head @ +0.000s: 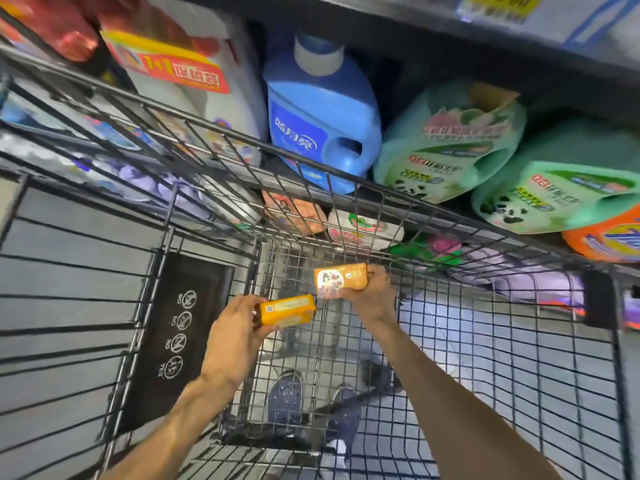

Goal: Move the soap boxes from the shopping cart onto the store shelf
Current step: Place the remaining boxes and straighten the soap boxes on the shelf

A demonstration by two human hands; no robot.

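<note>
Your left fingers curled round a yellow soap box, your right fingers gripping an orange soap box, both held inside the wire shopping cart, detergent jugs shelved beyond.

I see my left hand and right hand each gripping an orange cardboard soap box inside the black wire shopping cart.

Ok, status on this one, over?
Left hand grips soap box; right hand grips another. Both inside cart. Cart's front wall between boxes and shelf.
</note>
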